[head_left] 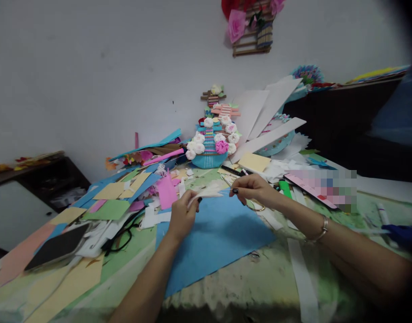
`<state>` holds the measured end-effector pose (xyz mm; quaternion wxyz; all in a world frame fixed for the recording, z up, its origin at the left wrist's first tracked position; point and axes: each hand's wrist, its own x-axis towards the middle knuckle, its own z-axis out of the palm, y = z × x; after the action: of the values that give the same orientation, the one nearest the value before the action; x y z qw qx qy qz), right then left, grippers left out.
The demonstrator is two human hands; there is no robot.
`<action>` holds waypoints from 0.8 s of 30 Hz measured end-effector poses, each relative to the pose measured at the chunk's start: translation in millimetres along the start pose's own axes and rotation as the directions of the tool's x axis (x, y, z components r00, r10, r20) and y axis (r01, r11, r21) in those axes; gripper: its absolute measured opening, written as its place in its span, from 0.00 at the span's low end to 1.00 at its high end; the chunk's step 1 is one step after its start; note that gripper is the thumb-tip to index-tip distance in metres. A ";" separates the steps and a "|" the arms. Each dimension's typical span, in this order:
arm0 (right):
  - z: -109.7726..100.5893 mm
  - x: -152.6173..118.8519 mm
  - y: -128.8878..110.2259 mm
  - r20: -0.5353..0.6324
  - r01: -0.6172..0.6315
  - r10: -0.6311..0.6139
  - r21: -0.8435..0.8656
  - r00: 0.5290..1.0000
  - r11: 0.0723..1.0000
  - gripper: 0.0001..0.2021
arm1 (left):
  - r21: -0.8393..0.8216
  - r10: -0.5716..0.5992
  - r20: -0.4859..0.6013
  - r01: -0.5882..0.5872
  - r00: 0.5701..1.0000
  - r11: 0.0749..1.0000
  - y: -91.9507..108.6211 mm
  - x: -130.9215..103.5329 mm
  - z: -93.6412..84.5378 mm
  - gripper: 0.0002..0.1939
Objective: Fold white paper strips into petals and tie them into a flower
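Note:
My left hand [183, 217] is closed, thumb against fingers, on a thin folded piece of whitish paper [210, 193] that points to the right. Just right of the paper's tip, my right hand [251, 190] has thumb and fingertips pinched together; anything between them is too small to make out. Both hands hover over a large blue sheet [226, 229] lying on the table. Below the right palm a thin gold-coloured curved edge [258, 207] shows, its kind unclear.
Left lie coloured paper pieces [110, 190], black-framed glasses [123, 240] and a dark flat device [58, 246] beside a white cable. Against the wall stands a blue paper craft with white flowers [209, 150]. Rightward are a pink phone-like object [311, 190], a green item [285, 189] and white strips [301, 278].

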<state>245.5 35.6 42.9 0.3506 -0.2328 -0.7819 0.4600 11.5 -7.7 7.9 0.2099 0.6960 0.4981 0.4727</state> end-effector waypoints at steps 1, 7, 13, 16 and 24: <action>3.0 -0.7 -3.2 0.031 -0.011 0.010 0.019 0.999 1.000 0.13 | 0.021 0.004 -0.046 -0.003 0.999 1.000 0.0 -0.6 -0.3 0.07; 23.5 -7.2 -13.3 0.216 -0.077 0.055 0.098 0.975 0.992 0.14 | 0.004 -0.003 -0.140 0.003 0.990 1.000 1.9 -3.5 1.4 0.04; 37.4 -5.2 5.9 0.338 -0.117 0.132 -0.066 0.932 0.991 0.12 | -0.276 -0.103 -0.012 0.096 0.995 0.956 2.6 -0.1 2.3 0.11; 36.2 -1.6 18.6 0.293 -0.161 0.183 -0.097 0.939 0.982 0.10 | -0.436 -0.139 0.110 0.173 0.984 0.883 3.2 1.4 2.7 0.13; 28.7 0.2 19.6 0.216 -0.201 0.217 -0.092 0.952 0.975 0.13 | -0.641 -0.143 0.286 0.300 0.947 0.706 7.5 1.8 1.1 0.12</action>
<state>224.3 29.0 16.2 0.2009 -0.2724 -0.8029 0.4907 16.3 -9.0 13.9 0.5566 0.5530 0.3465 0.5141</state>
